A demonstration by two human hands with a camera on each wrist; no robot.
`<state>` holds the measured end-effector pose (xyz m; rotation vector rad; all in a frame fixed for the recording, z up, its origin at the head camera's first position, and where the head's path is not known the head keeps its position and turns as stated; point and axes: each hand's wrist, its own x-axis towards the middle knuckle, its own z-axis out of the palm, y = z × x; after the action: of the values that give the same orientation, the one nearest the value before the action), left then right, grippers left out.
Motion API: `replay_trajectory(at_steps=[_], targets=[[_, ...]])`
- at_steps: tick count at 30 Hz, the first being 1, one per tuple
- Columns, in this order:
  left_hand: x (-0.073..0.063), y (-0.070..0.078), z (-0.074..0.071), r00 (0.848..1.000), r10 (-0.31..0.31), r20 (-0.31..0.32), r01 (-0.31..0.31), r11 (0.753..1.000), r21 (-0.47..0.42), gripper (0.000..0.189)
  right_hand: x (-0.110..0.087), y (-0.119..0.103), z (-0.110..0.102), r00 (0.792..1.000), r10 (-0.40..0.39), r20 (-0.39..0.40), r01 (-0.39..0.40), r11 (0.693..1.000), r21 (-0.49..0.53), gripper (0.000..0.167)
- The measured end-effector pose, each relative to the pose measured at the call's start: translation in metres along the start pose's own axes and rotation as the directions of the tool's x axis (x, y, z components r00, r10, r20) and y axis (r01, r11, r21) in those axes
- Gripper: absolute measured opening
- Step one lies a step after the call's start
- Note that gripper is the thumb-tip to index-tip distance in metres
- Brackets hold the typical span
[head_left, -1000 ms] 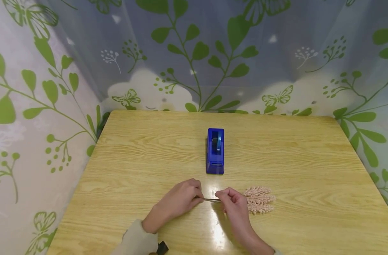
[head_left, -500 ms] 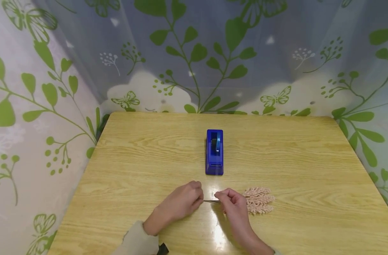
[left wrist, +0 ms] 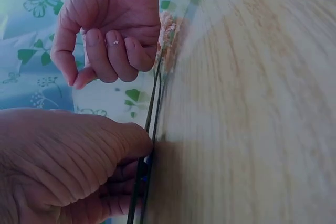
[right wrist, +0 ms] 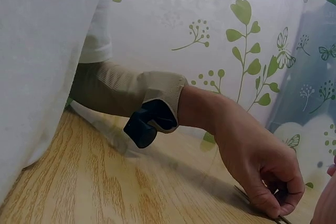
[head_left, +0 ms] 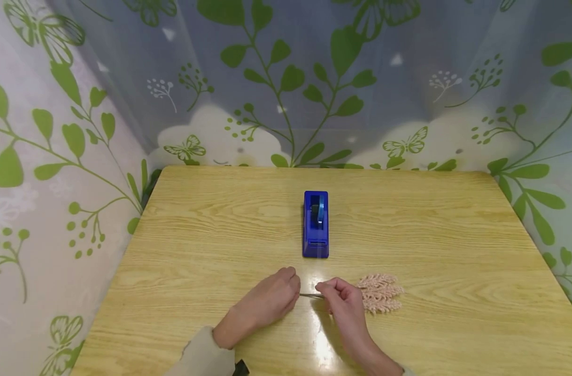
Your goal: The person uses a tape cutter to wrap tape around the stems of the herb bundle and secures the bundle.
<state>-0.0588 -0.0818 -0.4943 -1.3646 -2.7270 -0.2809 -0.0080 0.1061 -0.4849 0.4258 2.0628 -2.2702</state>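
Observation:
A bunch of pale pink flower sprigs [head_left: 381, 293] with thin dark stems [left wrist: 156, 95] lies low over the table in front of me. My left hand [head_left: 272, 297] pinches the stems between thumb and fingers toward their lower end. My right hand [head_left: 347, 305] hovers over the stems, just left of the flower heads. In the left wrist view, the right hand [left wrist: 110, 30] has curled fingers, its thumb and forefinger tips meeting; no object shows between them. The stems pass beside its little finger; whether they touch cannot be told. A blue tape dispenser [head_left: 316, 224] stands beyond the hands.
The wood-grain table [head_left: 211, 219] ends at a patterned curtain [head_left: 187, 89] at the back and sides. A dark device [right wrist: 144, 127] sits on the left wrist at the sleeve cuff [right wrist: 165, 90].
The left hand shifts slightly over the stems, its fingers turning a little. The flower heads rise slightly in view. The right hand stays almost in place, and the head view drifts slightly.

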Motion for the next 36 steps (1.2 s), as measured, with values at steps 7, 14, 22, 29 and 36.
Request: replay_trajectory(at_steps=[7, 14, 22, 29, 36], targets=[[0.0017, 0.0029, -0.0034, 1.0, 0.001, 0.01, -0.002, 0.999, 0.041, 0.014, 0.0003, 0.0001, -0.0012, 1.0, -0.005, 0.003, 0.005, 1.0, -0.001, 0.019], [0.0033, 0.0039, -0.0068, 0.997, -0.069, 0.039, 0.071, 0.996, -0.049, 0.009, 0.0014, 0.0003, -0.0012, 1.0, -0.003, 0.003, 0.003, 1.0, -0.005, 0.018], [0.004, 0.0068, -0.0067, 0.996, -0.08, 0.048, 0.083, 0.995, -0.049, 0.007, 0.001, 0.0009, -0.0019, 1.0, -0.009, 0.01, 0.009, 1.0, -0.01, 0.019], [0.003, 0.0073, 0.0004, 1.0, 0.0, 0.002, 0.0, 0.995, 0.101, 0.01, 0.0006, 0.0015, -0.002, 1.0, 0.004, 0.016, -0.004, 1.0, -0.007, 0.018], [0.0026, 0.0081, 0.0003, 1.0, 0.017, -0.021, -0.014, 0.988, 0.153, 0.013, -0.0002, 0.0012, -0.0019, 1.0, 0.007, 0.003, -0.007, 1.0, -0.018, 0.02]])
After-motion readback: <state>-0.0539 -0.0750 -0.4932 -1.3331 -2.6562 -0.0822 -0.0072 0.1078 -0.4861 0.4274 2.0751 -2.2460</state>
